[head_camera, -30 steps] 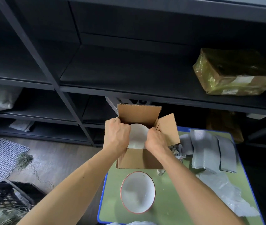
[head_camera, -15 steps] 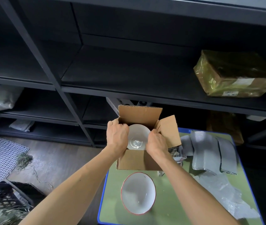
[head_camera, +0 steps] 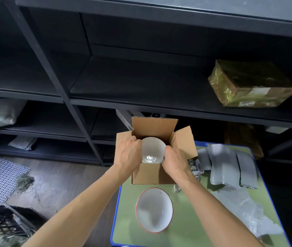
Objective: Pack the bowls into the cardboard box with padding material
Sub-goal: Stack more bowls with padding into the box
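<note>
Head view, cardboard box [head_camera: 152, 173] open at frame centre, white bowl [head_camera: 153, 149] inside, left hand [head_camera: 128, 155] and right hand [head_camera: 175, 161] clasping its sides; second bowl [head_camera: 154, 212] below on green table [head_camera: 191, 220]; grey padding sheets [head_camera: 229, 164] right; wrapped parcel [head_camera: 250, 84] on dark shelf [head_camera: 141, 97], upper right

Box mouth was mostly blocked: white bowl [head_camera: 152, 150] filled the cardboard box [head_camera: 153, 172] opening, left hand [head_camera: 130, 154] and right hand [head_camera: 174, 160] took both sides. Rear flap [head_camera: 155, 126] stood upright, closing off the far side; dark shelf [head_camera: 159, 104] overhung just behind it. Right flap [head_camera: 184, 141] splayed outward. Second bowl [head_camera: 154, 212] sat just in front of the box. Grey padding sheets [head_camera: 227, 164] cluttered the right of the table. Bare green table [head_camera: 186, 221] lay between that bowl and the sheets.
</note>
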Demonstrator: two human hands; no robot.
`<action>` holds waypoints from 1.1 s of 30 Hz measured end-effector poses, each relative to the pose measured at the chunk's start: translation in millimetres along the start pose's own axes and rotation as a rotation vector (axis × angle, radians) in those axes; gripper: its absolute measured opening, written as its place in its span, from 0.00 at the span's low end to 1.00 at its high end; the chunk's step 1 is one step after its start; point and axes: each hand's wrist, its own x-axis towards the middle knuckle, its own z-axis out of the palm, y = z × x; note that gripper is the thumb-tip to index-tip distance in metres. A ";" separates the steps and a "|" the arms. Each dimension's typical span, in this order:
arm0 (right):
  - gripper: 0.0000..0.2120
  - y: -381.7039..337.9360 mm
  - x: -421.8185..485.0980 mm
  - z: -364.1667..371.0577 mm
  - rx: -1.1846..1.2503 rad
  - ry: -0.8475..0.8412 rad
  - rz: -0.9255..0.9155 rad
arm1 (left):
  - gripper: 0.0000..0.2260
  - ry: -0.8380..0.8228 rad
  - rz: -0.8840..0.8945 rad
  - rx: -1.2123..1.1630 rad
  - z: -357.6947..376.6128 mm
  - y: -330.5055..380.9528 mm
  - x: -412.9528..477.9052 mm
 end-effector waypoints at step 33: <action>0.19 209.5 -177.6 51.9 0.248 -0.035 0.423 | 0.14 -0.349 0.454 -0.250 57.7 190.3 -105.9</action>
